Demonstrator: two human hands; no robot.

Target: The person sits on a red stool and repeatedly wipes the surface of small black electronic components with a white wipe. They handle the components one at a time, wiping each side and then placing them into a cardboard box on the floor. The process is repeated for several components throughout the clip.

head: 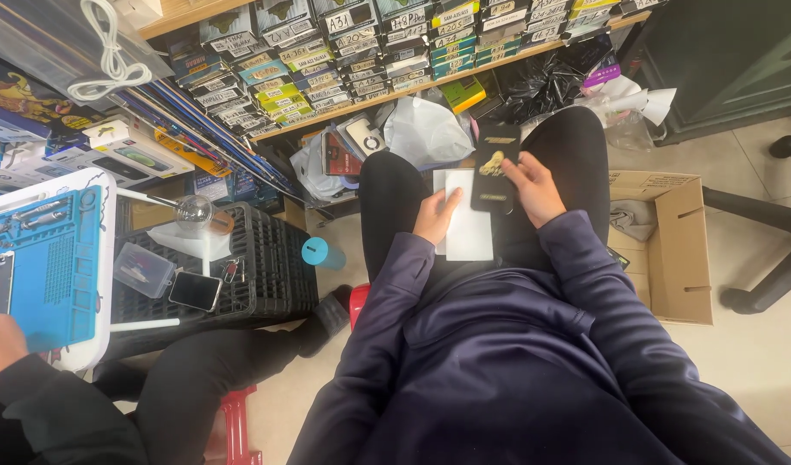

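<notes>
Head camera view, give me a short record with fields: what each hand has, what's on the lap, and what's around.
left hand: left hand rests on a white flat packet lying on the lap
right hand: right hand grips a black phone case with a gold emblem
seating: person in a dark jacket, black trousers, seated
left side: black crate bearing a phone and a clear box; blue work mat
right side: open cardboard box
ahead: shelf of labelled small boxes
other person: a hand at the mat
</notes>
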